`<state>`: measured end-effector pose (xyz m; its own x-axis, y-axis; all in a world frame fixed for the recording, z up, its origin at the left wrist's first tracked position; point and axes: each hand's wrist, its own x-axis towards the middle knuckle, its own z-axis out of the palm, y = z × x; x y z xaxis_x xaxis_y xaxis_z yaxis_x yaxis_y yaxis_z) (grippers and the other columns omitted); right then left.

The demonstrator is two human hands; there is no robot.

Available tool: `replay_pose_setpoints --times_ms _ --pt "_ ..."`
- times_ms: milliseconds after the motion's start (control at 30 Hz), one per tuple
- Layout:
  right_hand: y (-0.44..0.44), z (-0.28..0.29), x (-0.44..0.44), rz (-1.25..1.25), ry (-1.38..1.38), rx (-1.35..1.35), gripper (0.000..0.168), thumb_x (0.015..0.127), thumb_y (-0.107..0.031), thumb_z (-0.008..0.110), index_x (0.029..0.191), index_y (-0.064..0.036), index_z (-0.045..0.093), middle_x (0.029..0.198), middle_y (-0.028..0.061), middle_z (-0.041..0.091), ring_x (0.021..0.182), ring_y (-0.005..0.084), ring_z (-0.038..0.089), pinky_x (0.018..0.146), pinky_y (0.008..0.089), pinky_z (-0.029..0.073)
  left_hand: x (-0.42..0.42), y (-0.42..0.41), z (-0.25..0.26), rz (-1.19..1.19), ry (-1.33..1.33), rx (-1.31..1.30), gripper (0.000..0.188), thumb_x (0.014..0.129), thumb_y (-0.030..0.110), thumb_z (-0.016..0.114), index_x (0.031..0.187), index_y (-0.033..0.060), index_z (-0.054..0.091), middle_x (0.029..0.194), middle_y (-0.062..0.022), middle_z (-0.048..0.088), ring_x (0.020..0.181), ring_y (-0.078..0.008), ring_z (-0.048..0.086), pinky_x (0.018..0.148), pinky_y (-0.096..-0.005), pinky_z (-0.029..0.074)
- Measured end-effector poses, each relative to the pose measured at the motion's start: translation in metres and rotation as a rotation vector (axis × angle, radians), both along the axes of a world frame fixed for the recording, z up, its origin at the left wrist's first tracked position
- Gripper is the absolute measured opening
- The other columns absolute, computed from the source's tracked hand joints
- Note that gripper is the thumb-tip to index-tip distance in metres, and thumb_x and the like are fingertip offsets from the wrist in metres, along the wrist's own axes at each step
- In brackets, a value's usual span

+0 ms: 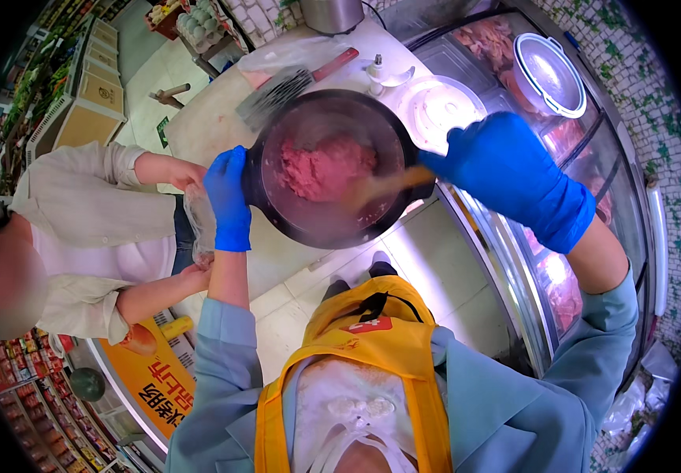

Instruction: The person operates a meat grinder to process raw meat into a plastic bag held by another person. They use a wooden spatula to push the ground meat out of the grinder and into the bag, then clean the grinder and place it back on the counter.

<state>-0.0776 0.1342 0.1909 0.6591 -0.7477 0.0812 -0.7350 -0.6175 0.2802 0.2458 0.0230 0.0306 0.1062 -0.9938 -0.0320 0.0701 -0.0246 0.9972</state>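
A dark two-handled pot (399, 118) is in front of me with a lump of red minced meat (324, 162) inside. My left hand (228, 195), in a blue glove, grips the pot's left handle. In my blue-gloved right hand (488, 162) is a wooden spatula or spoon (396, 180), blurred and angled down into the pot beside the meat. Its lower end is too blurred to make out. The pot's right handle partly shows below my right hand.
A cleaver (275, 97) with a red handle lies on the white worktop (198, 127) behind the pot. Near it are a blender blade (385, 77) and a clear plastic bowl (441, 106). A glass meat display case (589, 177) curves along the right. A person (110, 230) holding a plastic bag stands at left.
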Motion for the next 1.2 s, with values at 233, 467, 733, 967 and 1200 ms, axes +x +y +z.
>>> replay_pose_setpoints --times_ms 233,467,733,967,1200 --pt "-0.001 -0.002 0.019 0.066 -0.12 -0.071 0.029 0.073 -0.017 0.059 0.101 -0.017 0.061 0.064 0.006 0.055 0.052 0.022 0.055 0.045 0.0306 0.042 0.016 -0.022 -0.018 -0.053 -0.159 -0.02 0.021 0.082 0.019 0.057 0.093 0.0017 0.062 0.083 -0.001 0.06 0.079 -0.0074 0.053 0.069 -0.021 0.04" --pt "-0.017 -0.012 -0.012 -0.111 -0.212 -0.119 0.025 0.076 -0.024 0.059 0.1 -0.018 0.063 0.065 0.0068 0.058 0.054 0.0238 0.057 0.046 0.0304 0.043 0.018 -0.026 0.003 -0.151 -0.097 0.157 0.02 0.083 0.022 0.057 0.093 0.0057 0.061 0.08 0.0012 0.059 0.073 -0.0058 0.053 0.061 -0.0202 0.041" --pt "-0.038 -0.024 -0.022 -0.117 -0.119 0.096 0.026 0.077 -0.033 0.056 0.082 -0.01 0.066 0.075 0.0114 0.062 0.065 0.0272 0.06 0.059 0.0349 0.048 0.011 -0.024 0.025 -0.231 -0.089 0.141 0.017 0.083 0.022 0.059 0.094 0.0095 0.061 0.08 0.0031 0.059 0.068 -0.0052 0.054 0.059 -0.0193 0.042" --pt "-0.064 -0.054 0.014 0.128 -0.141 -0.126 0.01 0.067 -0.015 0.059 0.072 -0.011 0.066 0.073 0.0095 0.063 0.067 0.0264 0.061 0.059 0.0331 0.05 -0.014 -0.026 0.034 -0.264 -0.167 0.125 0.018 0.08 0.022 0.062 0.092 0.0088 0.063 0.08 0.0042 0.06 0.068 -0.0043 0.052 0.06 -0.0185 0.041" --pt "-0.079 -0.022 0.017 -0.002 -0.259 0.056 0.012 0.077 -0.017 0.053 0.084 -0.013 0.062 0.071 0.009 0.057 0.063 0.0268 0.057 0.055 0.033 0.046 -0.016 -0.033 0.032 -0.192 -0.15 0.071 0.012 0.081 0.015 0.062 0.087 0.0043 0.063 0.075 0.0017 0.06 0.069 -0.0059 0.054 0.06 -0.0189 0.043"
